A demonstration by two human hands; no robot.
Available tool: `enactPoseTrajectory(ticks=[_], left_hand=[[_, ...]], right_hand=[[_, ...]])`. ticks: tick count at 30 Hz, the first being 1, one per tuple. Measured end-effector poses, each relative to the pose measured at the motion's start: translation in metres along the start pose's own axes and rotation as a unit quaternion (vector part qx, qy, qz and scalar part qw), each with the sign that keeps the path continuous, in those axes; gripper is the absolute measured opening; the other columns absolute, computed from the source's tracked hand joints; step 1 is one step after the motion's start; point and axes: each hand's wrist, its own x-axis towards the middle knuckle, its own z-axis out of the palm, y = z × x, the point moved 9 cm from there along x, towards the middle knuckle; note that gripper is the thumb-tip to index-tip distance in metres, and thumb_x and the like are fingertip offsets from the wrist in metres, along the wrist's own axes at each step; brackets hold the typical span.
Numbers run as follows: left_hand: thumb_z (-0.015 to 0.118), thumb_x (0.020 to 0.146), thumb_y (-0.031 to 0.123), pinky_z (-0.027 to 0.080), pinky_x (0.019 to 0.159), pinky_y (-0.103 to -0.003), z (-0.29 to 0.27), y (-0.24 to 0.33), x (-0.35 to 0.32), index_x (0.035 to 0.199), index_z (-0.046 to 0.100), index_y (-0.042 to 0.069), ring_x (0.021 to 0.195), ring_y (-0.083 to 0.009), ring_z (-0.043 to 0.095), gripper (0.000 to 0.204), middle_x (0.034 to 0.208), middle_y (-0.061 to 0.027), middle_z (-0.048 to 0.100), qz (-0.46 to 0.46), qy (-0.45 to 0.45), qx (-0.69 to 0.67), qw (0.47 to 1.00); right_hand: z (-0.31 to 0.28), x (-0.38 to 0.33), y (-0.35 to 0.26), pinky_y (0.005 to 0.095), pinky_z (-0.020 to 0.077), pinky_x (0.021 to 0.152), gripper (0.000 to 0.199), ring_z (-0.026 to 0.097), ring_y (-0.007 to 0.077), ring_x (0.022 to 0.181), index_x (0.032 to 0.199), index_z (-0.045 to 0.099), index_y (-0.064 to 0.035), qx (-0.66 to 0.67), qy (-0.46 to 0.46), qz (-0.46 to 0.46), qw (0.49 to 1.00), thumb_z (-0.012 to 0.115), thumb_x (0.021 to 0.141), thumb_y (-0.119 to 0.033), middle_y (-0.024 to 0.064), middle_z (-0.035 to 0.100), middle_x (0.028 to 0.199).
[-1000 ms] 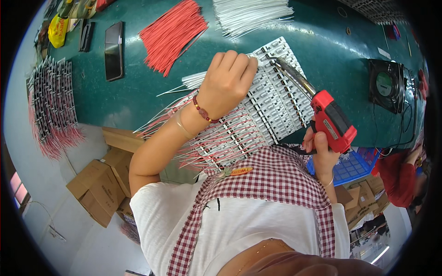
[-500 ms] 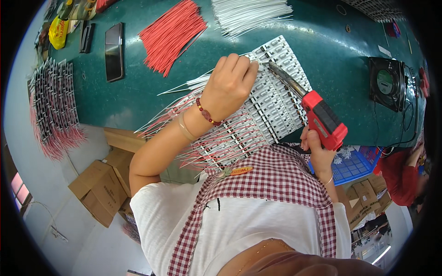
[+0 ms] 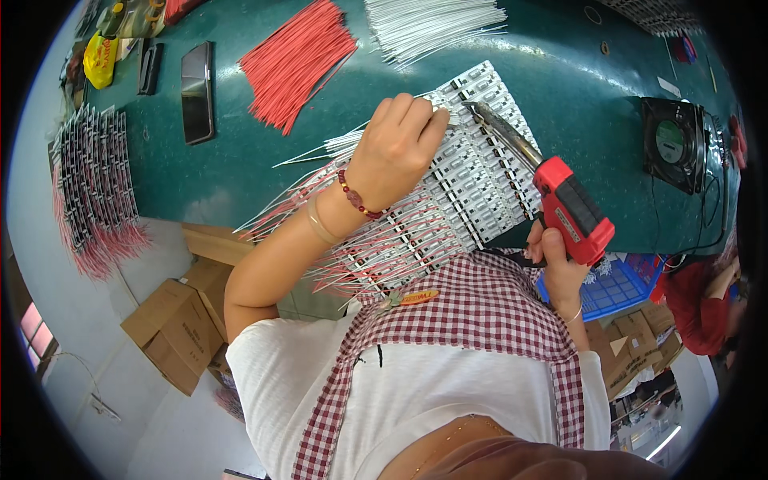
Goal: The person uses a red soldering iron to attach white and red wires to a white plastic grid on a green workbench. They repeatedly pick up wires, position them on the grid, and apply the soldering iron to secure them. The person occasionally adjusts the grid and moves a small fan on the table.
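Observation:
My left hand (image 3: 400,140) is closed over the far part of a white circuit board panel (image 3: 488,160) with rows of small parts. White wires (image 3: 340,144) come out from behind this hand toward the left; its fingertips are partly hidden. In my right hand (image 3: 560,268) is a red and black soldering gun (image 3: 572,210), gripped by its handle. The gun's dark metal tip points at the board, just right of my left fingers. Red and white wires (image 3: 384,248) hang off the panel's near left part.
Bundles of red wires (image 3: 296,64) and white wires (image 3: 436,28) lie at the back of the green table (image 3: 576,88). A phone (image 3: 198,92) and wired panels (image 3: 92,184) are on the left. A black fan (image 3: 672,144) stands right, above a blue basket (image 3: 612,292). A person's red sleeve (image 3: 692,308) shows far right.
The soldering gun has moved slightly to the right and toward me, its tip drawing away from my left fingers. My left hand has hardly moved.

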Motion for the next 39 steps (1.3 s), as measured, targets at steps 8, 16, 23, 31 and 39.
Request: enactPoseTrajectory(ticks=[8, 16, 23, 31, 39], left_hand=[[0.061, 0.070, 0.002, 0.043, 0.068, -0.033, -0.006, 0.001, -0.002, 0.099, 0.065, -0.002, 0.075, -0.0233, 0.052, 0.029, 0.082, -0.0080, 0.053, -0.002, 0.011, -0.019, 1.000], [0.060, 0.072, 0.003, 0.043, 0.068, -0.034, 0.001, 0.000, 0.003, 0.098, 0.065, -0.001, 0.076, -0.0231, 0.051, 0.027, 0.082, -0.0078, 0.051, -0.004, -0.013, -0.002, 1.000], [0.060, 0.072, 0.001, 0.043, 0.068, -0.033, 0.003, -0.001, 0.002, 0.099, 0.064, -0.002, 0.076, -0.0231, 0.051, 0.027, 0.081, -0.0080, 0.050, -0.011, -0.016, 0.003, 1.000], [0.061, 0.072, 0.000, 0.043, 0.068, -0.034, 0.002, -0.001, 0.001, 0.099, 0.064, -0.002, 0.075, -0.0232, 0.051, 0.028, 0.081, -0.0083, 0.050, -0.009, -0.006, 0.005, 1.000], [0.060, 0.072, 0.001, 0.043, 0.068, -0.034, 0.004, -0.001, 0.001, 0.099, 0.064, -0.002, 0.076, -0.0235, 0.051, 0.028, 0.082, -0.0085, 0.050, -0.009, -0.011, 0.013, 1.000]], right_hand=[[-0.001, 0.000, 0.002, 0.0245, 0.0430, 0.050, 0.022, 0.051, 0.0088, 0.052, 0.091, 0.060, 0.0037, 0.021, -0.002, -0.003, 1.000, 0.064, 0.090, -0.018, 0.0048, 0.058, 0.066], [-0.006, 0.003, 0.015, 0.0256, 0.0477, 0.054, 0.007, 0.059, 0.0093, 0.060, 0.088, 0.066, -0.0008, -0.012, 0.002, -0.004, 1.000, 0.069, 0.082, -0.004, 0.0013, 0.063, 0.070], [-0.006, -0.001, 0.015, 0.0262, 0.0499, 0.062, 0.012, 0.062, 0.0104, 0.068, 0.091, 0.067, -0.0015, 0.007, -0.015, 0.013, 1.000, 0.071, 0.080, -0.006, 0.0023, 0.066, 0.076], [-0.009, 0.001, 0.027, 0.0266, 0.0502, 0.062, 0.014, 0.062, 0.0108, 0.068, 0.091, 0.066, -0.0008, -0.047, 0.000, 0.006, 0.999, 0.073, 0.079, -0.005, 0.0036, 0.066, 0.078], [-0.001, 0.000, 0.000, 0.0251, 0.0422, 0.049, 0.044, 0.049, 0.0103, 0.051, 0.118, 0.053, 0.0058, 0.031, -0.020, -0.022, 0.999, 0.061, 0.093, -0.030, 0.0086, 0.058, 0.070]])
